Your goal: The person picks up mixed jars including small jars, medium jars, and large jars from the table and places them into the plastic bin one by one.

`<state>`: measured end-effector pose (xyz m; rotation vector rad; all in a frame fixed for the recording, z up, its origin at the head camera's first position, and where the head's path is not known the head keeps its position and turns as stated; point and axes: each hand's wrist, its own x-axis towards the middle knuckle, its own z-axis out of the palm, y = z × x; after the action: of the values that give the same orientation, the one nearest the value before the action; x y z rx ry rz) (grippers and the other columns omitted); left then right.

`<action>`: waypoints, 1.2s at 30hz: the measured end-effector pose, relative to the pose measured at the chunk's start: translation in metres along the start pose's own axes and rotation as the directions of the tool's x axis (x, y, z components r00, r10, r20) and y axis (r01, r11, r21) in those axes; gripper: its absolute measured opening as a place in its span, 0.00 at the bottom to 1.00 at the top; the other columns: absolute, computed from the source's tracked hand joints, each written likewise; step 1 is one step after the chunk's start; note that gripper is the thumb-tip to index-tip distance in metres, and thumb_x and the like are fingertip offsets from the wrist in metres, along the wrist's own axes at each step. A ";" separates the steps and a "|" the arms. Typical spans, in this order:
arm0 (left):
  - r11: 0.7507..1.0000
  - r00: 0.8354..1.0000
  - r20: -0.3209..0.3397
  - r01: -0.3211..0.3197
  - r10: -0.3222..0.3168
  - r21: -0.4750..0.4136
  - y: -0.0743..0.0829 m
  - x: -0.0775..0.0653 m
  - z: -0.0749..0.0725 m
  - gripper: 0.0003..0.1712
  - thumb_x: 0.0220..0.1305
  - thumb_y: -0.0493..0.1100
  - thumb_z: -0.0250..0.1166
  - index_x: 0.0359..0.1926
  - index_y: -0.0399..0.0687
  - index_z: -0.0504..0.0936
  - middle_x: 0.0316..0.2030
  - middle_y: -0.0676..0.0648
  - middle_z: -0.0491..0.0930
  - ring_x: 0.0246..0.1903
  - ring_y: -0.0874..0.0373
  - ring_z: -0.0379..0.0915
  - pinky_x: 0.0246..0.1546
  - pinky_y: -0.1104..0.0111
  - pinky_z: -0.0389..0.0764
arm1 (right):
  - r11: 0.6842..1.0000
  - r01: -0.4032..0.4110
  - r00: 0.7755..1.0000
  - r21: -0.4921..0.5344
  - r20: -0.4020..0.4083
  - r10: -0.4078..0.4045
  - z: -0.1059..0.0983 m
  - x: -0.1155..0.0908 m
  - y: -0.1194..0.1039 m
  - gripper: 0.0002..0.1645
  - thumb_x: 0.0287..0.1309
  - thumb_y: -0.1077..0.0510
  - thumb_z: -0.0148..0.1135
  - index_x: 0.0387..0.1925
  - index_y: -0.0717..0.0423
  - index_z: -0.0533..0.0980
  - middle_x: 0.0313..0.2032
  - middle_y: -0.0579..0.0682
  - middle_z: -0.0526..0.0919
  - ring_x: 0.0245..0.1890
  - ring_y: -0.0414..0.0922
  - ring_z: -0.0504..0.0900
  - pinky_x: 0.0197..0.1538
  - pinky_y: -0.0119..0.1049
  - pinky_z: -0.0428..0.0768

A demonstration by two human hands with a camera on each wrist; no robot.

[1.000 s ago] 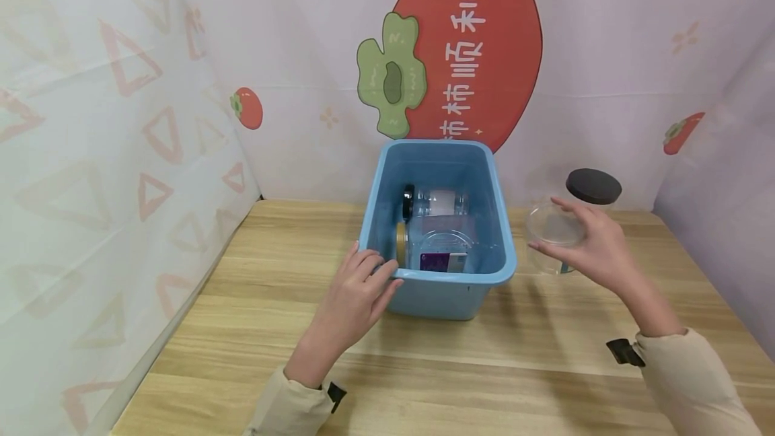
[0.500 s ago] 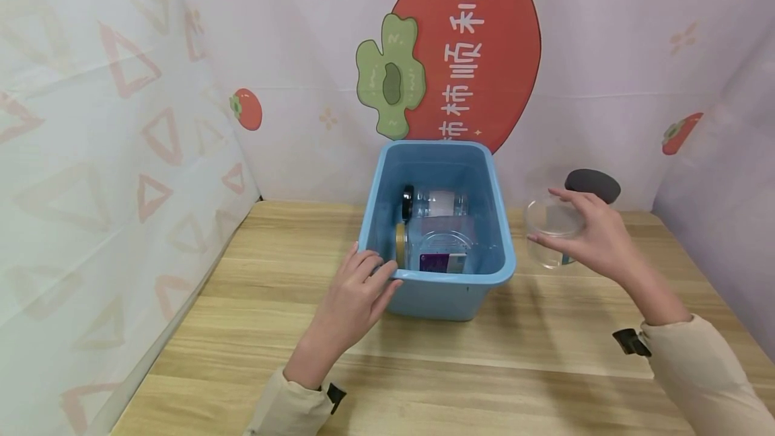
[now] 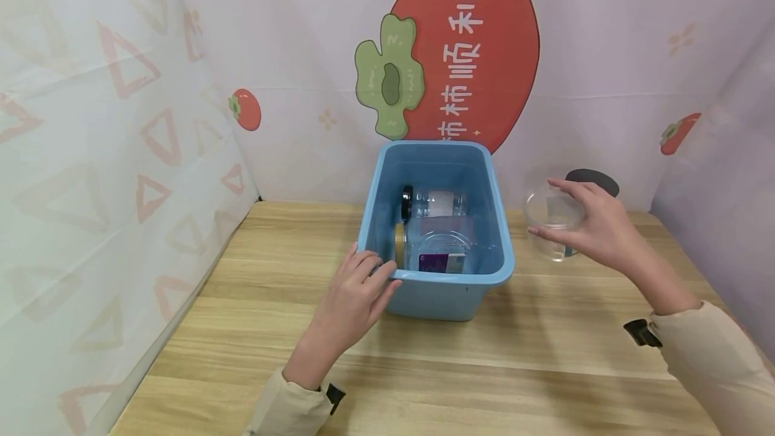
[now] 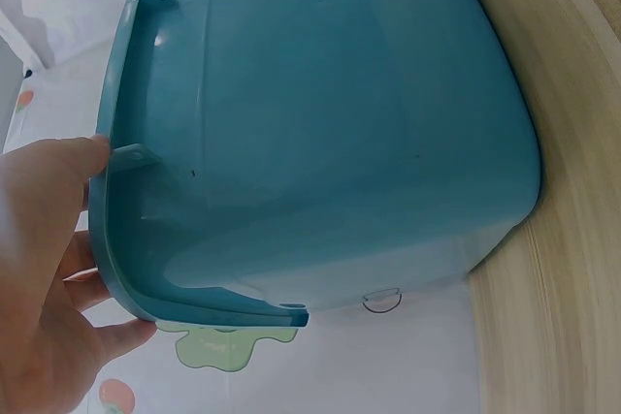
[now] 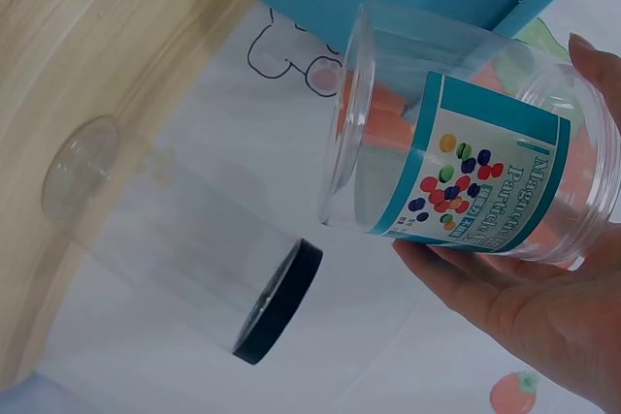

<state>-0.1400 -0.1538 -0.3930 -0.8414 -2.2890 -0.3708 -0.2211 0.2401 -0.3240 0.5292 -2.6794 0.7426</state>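
At its near left corner, my left hand point(image 3: 351, 295) grips the rim of a blue plastic bin point(image 3: 508, 262); the left wrist view shows fingers and thumb on either side of that rim. To the right of the bin, my right hand point(image 3: 605, 229) holds a clear plastic jar point(image 5: 475, 162) between thumb and fingers, off the table. Its label has a teal border and colored dots, and no lid shows on it. Inside the bin lie a clear jar with a black lid point(image 3: 440, 203) and another with a gold lid point(image 3: 400, 245), both on their sides.
A tall clear jar with a black lid point(image 5: 277, 302) stands on the wooden table point(image 3: 272, 355) behind my right hand. A printed cloth point(image 3: 303, 52) hangs behind the bin, with more cloth at both sides.
My right hand has raised the clear jar slightly, and its sleeve has shifted to the right and up. The left hand and the bin have stayed in place.
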 end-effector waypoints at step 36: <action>1.000 1.000 -0.005 0.008 -0.008 -0.015 0.002 0.002 -0.002 0.15 0.65 0.43 0.76 0.50 0.41 0.87 0.41 0.43 0.84 0.49 0.46 0.80 0.65 0.39 0.77 | 0.998 0.011 0.991 -0.066 0.130 -0.002 -0.025 0.038 -0.015 0.53 0.51 0.48 0.84 0.72 0.64 0.69 0.64 0.74 0.73 0.60 0.71 0.73 0.53 0.72 0.80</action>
<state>-0.1382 -0.1524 -0.3903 -0.8382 -2.2878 -0.3934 -0.2429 0.2318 -0.2822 0.5880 -2.8098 0.6353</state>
